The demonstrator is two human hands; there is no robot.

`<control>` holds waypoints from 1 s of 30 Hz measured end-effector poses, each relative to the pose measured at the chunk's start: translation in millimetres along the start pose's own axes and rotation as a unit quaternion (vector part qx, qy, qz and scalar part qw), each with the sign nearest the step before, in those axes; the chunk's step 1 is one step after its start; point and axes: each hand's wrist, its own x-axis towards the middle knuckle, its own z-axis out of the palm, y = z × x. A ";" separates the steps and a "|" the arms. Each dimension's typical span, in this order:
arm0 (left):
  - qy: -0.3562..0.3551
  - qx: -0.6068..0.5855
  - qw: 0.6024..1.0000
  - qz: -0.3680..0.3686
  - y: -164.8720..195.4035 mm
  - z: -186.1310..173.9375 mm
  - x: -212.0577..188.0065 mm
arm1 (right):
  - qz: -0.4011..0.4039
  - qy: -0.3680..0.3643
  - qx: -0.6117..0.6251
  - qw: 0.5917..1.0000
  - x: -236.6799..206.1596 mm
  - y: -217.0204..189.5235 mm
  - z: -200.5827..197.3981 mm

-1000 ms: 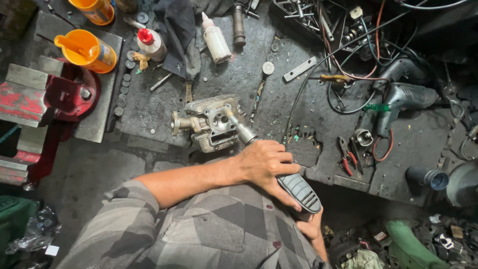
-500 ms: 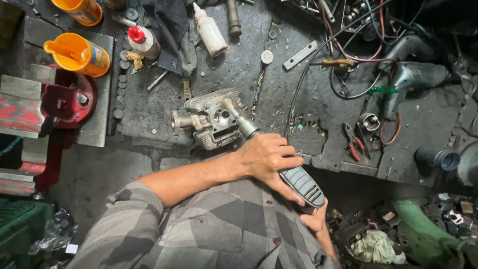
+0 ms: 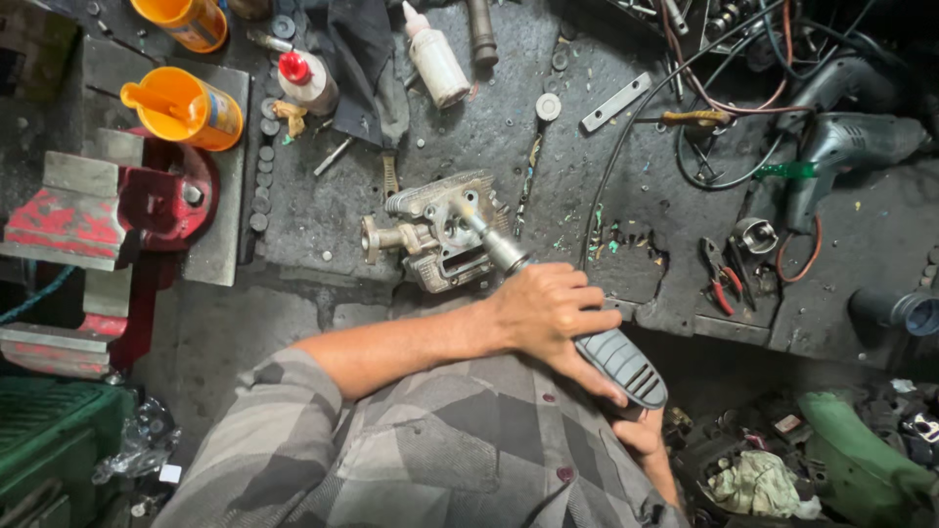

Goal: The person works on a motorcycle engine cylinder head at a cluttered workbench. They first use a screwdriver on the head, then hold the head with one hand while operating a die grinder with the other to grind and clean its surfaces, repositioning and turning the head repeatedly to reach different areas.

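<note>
A grey metal engine part (image 3: 430, 235) lies on the dark workbench (image 3: 548, 166). A driver tool (image 3: 616, 357) with a shiny shaft and a ribbed grey-black handle has its tip set into that part. My left hand (image 3: 550, 311) reaches across my checked shirt and is wrapped around the front of the handle. My right hand (image 3: 646, 440) sits under the butt end of the handle and is mostly hidden by it.
A red vise (image 3: 117, 210) stands at the left, with orange cups (image 3: 186, 106) and glue bottles (image 3: 435, 64) behind it. Red pliers (image 3: 722, 279), cables and a grey-green power drill (image 3: 841, 147) lie at the right. A green crate (image 3: 49, 440) sits low left.
The view has drifted slightly, so the bench sits a little differently in frame. Both hands stay on the driver, its tip still in the engine part.
</note>
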 end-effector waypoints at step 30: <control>0.051 0.061 0.996 -0.047 4.4 13.0 6.5 | 0.051 -0.066 0.038 0.996 68.5 -80.2 40.2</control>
